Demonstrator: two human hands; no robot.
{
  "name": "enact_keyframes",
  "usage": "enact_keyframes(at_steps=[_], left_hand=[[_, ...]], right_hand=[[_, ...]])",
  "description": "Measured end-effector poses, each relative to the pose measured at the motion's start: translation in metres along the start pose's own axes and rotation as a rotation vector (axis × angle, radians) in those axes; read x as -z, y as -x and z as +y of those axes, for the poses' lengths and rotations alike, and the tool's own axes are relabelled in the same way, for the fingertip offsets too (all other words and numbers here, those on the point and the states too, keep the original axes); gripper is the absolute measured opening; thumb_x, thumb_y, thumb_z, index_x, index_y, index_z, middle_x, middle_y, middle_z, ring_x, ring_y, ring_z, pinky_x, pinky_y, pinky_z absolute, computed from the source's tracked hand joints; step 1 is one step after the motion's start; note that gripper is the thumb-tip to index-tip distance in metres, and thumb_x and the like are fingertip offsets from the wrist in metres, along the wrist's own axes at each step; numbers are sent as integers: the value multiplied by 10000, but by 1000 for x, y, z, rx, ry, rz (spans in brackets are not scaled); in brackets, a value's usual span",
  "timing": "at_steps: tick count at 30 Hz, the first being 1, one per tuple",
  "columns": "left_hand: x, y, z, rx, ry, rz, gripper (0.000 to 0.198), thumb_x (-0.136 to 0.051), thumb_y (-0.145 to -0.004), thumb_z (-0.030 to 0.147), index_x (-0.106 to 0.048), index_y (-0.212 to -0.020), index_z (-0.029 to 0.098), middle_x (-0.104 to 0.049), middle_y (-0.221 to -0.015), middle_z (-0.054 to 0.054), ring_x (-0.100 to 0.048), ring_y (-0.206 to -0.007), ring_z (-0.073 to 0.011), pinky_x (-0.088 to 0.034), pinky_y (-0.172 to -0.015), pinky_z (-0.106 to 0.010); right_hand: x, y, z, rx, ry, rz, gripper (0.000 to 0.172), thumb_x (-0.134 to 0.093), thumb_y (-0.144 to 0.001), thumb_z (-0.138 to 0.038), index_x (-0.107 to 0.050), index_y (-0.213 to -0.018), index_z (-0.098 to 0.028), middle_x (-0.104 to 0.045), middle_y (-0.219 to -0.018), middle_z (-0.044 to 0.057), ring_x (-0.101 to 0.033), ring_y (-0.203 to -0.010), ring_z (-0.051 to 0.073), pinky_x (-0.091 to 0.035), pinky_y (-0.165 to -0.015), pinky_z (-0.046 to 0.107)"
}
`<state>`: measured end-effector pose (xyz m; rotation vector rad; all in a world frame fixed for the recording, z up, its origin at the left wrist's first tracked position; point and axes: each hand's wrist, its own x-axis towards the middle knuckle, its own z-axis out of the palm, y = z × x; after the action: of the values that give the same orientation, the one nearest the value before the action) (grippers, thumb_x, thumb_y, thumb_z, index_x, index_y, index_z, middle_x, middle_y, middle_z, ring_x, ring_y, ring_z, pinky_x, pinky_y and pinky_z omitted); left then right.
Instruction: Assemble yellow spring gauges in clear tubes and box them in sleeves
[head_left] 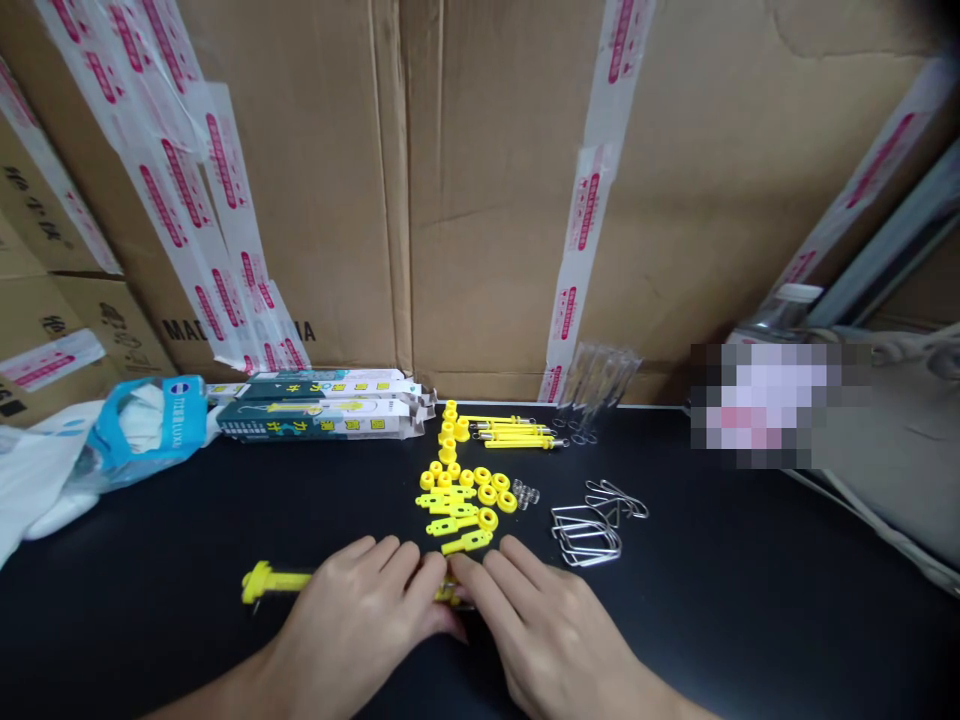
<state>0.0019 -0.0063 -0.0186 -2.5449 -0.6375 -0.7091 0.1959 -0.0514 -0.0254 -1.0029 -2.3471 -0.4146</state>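
Okay, I'm looking down at the black counter (697, 620), and my left hand (352, 625) and right hand (551, 630) are palms down, fingertips meeting at the middle. The yellow plastic rod (281, 581) lies right under them: its chunky end sticks out past my left hand, and its far end peeks through beside my right fingertips (469, 570). My fingers are curved over it, but I can't tell from here whether they're clenched on it or only resting there. Just ahead of my fingertips are the flat yellow brackets (454, 522), then a scatter of yellow rings (487, 494), with a small spring (525, 493) beside them. To the right sit the bent wire clips (586, 535). Farther up, finished yellow rods (510, 433) lie in a row beside printed boxes (319, 420), and a blue bag (142, 430) sits at the far left, against taped cardboard cartons (517, 200).
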Motion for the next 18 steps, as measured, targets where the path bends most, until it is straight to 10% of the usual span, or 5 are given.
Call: enact_keyframes(at_steps=[18], left_hand=[[9, -7, 13, 2, 15, 103, 443, -409, -1045, 446, -504, -689, 199, -496, -538, 47, -478, -469, -157, -289, -518, -329]], right_hand=[[2, 7, -5, -166, -117, -72, 299, -309, -841, 34, -508, -899, -182, -633, -682, 28, -618, -502, 177, -400, -422, 269]])
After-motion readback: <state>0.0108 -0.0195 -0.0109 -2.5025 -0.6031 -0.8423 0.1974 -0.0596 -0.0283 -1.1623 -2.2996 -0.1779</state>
